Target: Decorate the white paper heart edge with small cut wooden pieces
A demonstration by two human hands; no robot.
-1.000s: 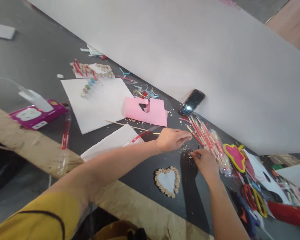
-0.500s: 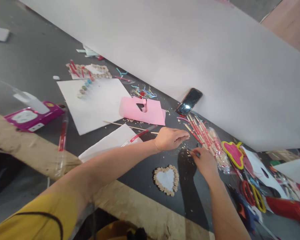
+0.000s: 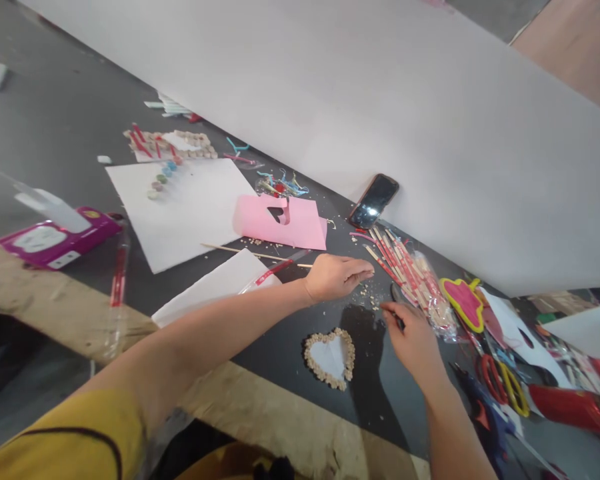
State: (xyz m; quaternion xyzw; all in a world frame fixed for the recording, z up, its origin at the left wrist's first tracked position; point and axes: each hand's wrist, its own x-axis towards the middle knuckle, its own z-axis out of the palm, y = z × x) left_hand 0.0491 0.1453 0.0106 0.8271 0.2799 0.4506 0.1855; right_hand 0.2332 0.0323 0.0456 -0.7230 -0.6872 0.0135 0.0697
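Note:
My left hand (image 3: 336, 275) is held low over the dark table, fingers stretched out and close together, beside scattered small beige bits (image 3: 366, 291). Facing it, my right hand (image 3: 411, 337) has its thumb and forefinger nearly together at those bits. A dark, slim object (image 3: 396, 293) shows by the right fingers; whether it is gripped or lies behind them is unclear. Nearer me lies a white heart (image 3: 329, 359) edged with small round beige pieces. Red-and-wood sticks (image 3: 400, 263), some in clear plastic, lie just beyond my right hand.
A phone (image 3: 374, 201) leans by the white panel (image 3: 330, 100). Pink paper (image 3: 297, 223) and white sheets (image 3: 190, 207) lie left. Scissors (image 3: 493, 379), a glue gun (image 3: 490, 407) and a yellow-edged pink shape (image 3: 463, 303) crowd the right. A purple box (image 3: 55, 243) sits far left.
The view has shifted slightly, so most things sit a little further left. My right hand has turned a little, and more of the dark object shows. My left hand is nearly still.

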